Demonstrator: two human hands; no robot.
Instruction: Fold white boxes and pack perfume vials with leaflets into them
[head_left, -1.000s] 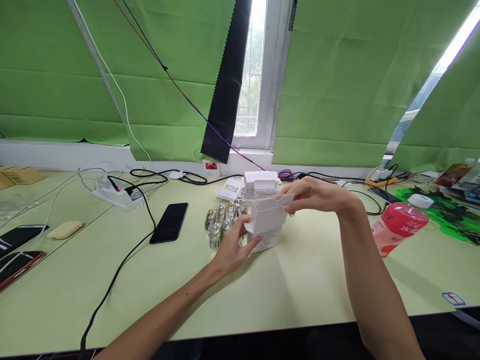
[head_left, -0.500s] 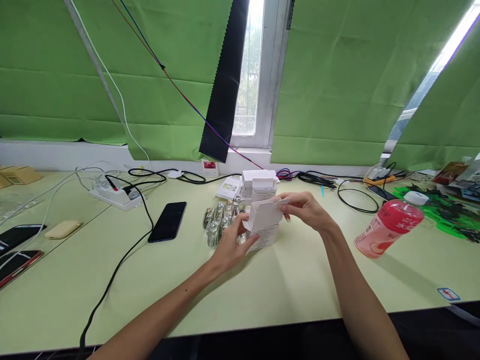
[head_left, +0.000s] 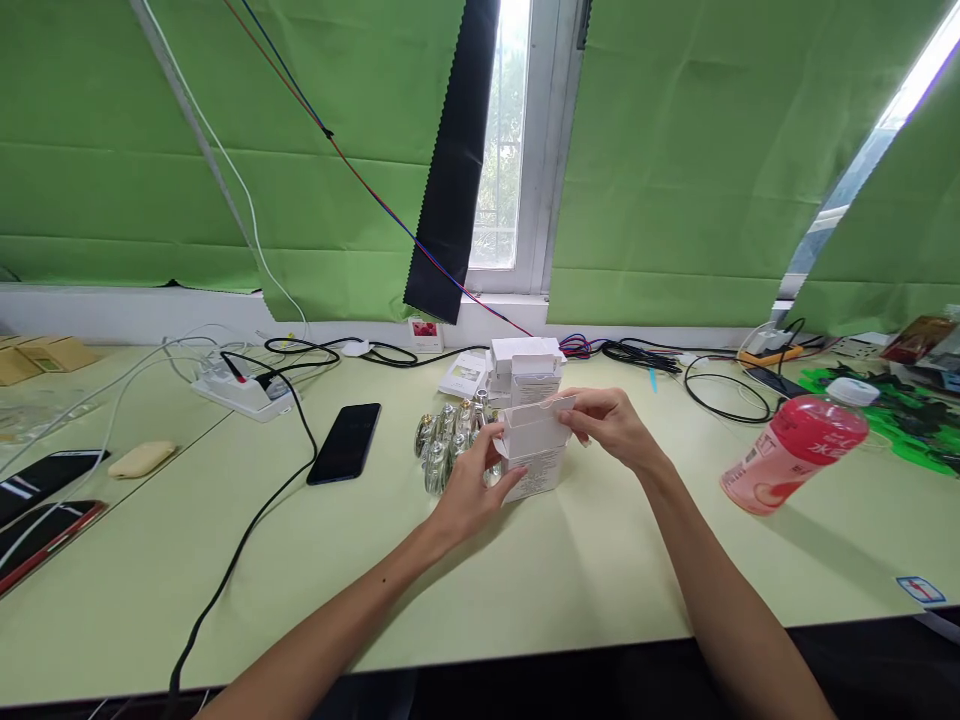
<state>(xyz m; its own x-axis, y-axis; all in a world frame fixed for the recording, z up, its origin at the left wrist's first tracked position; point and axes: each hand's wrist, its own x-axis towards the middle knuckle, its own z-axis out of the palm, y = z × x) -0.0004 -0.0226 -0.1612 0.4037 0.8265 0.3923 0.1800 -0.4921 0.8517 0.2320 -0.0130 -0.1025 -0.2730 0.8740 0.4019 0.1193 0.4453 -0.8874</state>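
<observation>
Standing on the pale green table (head_left: 600, 560), just in front of the person, a small white box (head_left: 534, 455) is held from both sides: the left hand (head_left: 471, 492) wraps its fingers around the near left side, and the right hand (head_left: 611, 425) pinches the raised top flap between thumb and fingertips. What is inside the box cannot be seen, since the flap and the fingers cover the opening. Just left of it, partly hidden by the left hand, sits a cluster of small shiny glass bottles (head_left: 446, 445); their number is hard to make out. Right behind the box is a stack of more white boxes (head_left: 525, 365), its lower part blocked by the held one. A dark phone (head_left: 345, 442) lies further left, with a black cable (head_left: 255, 520) running past it toward a white power strip (head_left: 240, 390). A pink drink bottle (head_left: 795, 445) stands well apart on the right, seeming to lean in this wide view
</observation>
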